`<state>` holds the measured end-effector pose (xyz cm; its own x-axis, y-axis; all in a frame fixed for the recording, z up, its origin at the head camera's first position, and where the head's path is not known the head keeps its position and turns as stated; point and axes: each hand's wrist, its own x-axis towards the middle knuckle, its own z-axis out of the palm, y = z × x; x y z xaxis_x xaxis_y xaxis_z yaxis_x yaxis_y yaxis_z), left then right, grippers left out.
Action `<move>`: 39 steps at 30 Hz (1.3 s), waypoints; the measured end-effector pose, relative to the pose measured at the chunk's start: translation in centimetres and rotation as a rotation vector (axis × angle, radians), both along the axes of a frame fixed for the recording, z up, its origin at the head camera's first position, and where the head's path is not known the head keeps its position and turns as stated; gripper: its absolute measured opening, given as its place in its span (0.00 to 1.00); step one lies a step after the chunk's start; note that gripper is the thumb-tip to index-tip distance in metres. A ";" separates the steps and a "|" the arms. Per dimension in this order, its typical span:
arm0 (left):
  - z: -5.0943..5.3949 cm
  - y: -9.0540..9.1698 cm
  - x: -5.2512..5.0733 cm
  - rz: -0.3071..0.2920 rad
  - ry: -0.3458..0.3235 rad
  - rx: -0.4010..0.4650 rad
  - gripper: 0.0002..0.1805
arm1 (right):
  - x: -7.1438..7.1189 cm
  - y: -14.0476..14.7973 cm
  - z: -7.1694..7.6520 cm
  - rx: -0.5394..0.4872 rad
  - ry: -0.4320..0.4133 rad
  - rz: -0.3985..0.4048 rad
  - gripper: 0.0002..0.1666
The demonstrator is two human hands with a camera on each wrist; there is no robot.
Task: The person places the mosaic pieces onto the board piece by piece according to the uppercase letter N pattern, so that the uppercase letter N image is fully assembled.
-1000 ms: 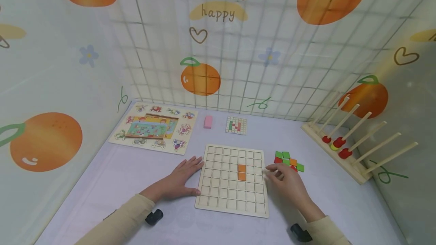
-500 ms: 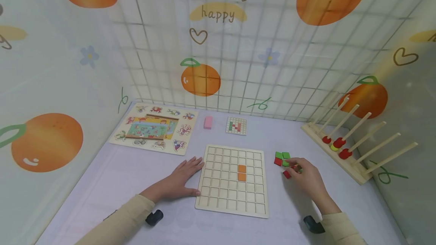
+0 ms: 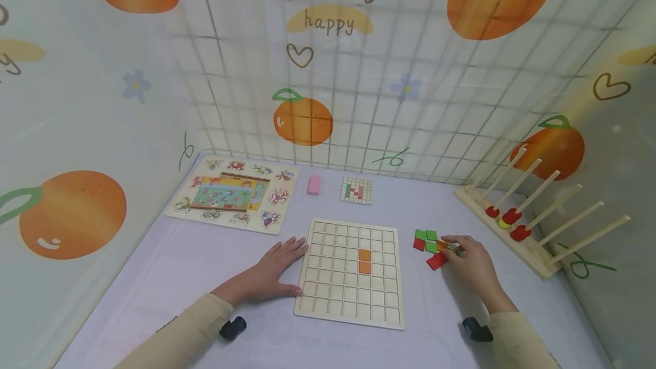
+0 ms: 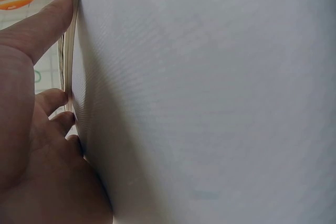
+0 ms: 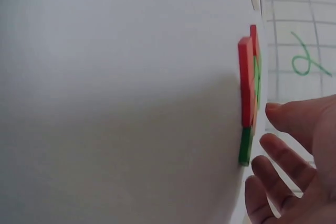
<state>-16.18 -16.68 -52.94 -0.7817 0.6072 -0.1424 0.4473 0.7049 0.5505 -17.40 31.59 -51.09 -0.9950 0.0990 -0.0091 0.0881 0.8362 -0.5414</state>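
My left hand lies spread at the left edge of a wooden grid board, its thumb and fingers touching that edge. Two orange square tiles sit one above the other in the board's grid. To the right of the board, my right hand is over a small group of loose tiles, thumb and fingertips apart in the right wrist view. Green tiles and a red tile lie left of it, with more red tiles near the thumb. Fingers partly cover an orange tile and a green one.
Behind the board are a pink block and a small card with a coloured grid pattern. A sea-animal puzzle board lies at the back left. A wooden peg rack with several beads stands at the right, beside the curtain.
My right hand has moved right from the grid board's edge to the loose tiles. Red tiles there have shifted nearer me and lie apart from the others. My left hand stays put.
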 end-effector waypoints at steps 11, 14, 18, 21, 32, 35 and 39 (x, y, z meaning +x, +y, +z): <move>0.0 0.0 0.0 -0.002 -0.001 0.005 0.55 | -0.7 0.3 -0.7 -0.026 -0.008 0.008 0.23; 0.0 0.0 0.0 -0.001 0.001 0.006 0.55 | -0.8 0.4 -0.9 -0.019 0.001 0.013 0.23; 0.0 0.0 0.0 -0.001 0.004 -0.001 0.55 | -0.9 0.5 -1.1 -0.001 0.025 0.029 0.21; -0.2 0.0 0.0 -0.003 0.007 -0.001 0.55 | -0.9 0.5 -1.2 0.004 0.031 0.034 0.21; -0.1 0.0 0.1 -0.002 0.006 -0.002 0.54 | -1.2 0.6 -1.5 0.003 0.032 0.029 0.20; -0.1 0.0 0.1 -0.004 0.010 -0.001 0.54 | -1.2 0.6 -1.5 -0.006 0.052 0.041 0.18; 0.0 -0.1 0.1 -0.005 0.009 -0.006 0.55 | -1.2 0.7 -1.6 0.002 0.069 0.057 0.16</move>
<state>-16.12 -16.74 -52.98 -0.7797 0.6105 -0.1393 0.4559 0.7059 0.5421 -18.61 32.25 -52.70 -0.9973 0.0418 0.0600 0.0026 0.8397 -0.5430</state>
